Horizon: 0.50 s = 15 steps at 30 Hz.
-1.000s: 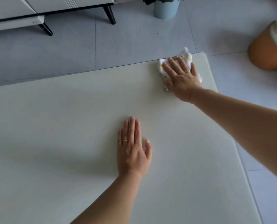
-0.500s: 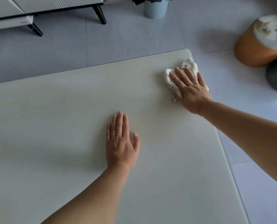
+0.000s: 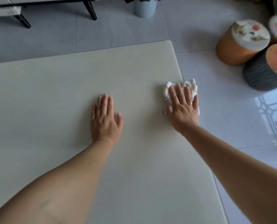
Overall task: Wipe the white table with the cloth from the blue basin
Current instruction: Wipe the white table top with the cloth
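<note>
The white table (image 3: 53,94) fills most of the view. A white cloth (image 3: 166,89) with small yellow and dark marks lies bunched at the table's right edge, partly hanging over it. My right hand (image 3: 183,109) lies flat on top of the cloth, fingers spread, pressing it onto the table. My left hand (image 3: 104,118) rests flat on the tabletop near the middle, palm down, holding nothing. The blue basin is not in view.
Round stools stand on the tiled floor to the right: an orange one (image 3: 236,46) with a printed top and a dark one (image 3: 263,73). A pale blue bin (image 3: 144,7) and a cabinet on black legs (image 3: 90,8) stand beyond the far edge.
My right hand has slid the cloth from the far right corner toward me along the right edge. My left hand stays flat on the table.
</note>
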Available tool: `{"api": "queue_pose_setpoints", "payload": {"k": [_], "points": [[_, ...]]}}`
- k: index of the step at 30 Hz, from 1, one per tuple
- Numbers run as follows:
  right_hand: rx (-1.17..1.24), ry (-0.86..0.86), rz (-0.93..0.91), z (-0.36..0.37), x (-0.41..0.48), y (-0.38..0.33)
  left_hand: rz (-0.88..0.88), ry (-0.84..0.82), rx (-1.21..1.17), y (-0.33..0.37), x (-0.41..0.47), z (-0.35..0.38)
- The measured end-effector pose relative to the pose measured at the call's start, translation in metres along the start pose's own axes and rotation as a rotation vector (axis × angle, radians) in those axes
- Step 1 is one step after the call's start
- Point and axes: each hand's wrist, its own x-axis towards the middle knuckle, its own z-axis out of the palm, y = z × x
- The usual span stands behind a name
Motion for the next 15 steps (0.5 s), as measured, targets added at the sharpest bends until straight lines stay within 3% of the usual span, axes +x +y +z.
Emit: {"api": "queue_pose_setpoints", "payload": {"k": [3, 9, 12, 15], "points": [[0.025, 0.013, 0.158, 0.010, -0.025, -0.024, -0.008, 0.010, 0.058, 0.001, -0.001, 0.000], [-0.009, -0.025, -0.140, 0.005, -0.066, 0.012, -0.046, 0.006, 0.110, 0.007, -0.008, 0.000], [0.013, -0.031, 0.034, 0.006, -0.074, 0.017, -0.120, 0.005, 0.051, 0.023, -0.029, -0.002], [0.044, -0.007, 0.139, 0.015, -0.106, 0.001, -0.018, 0.004, -0.034, 0.053, -0.079, 0.003]]}}
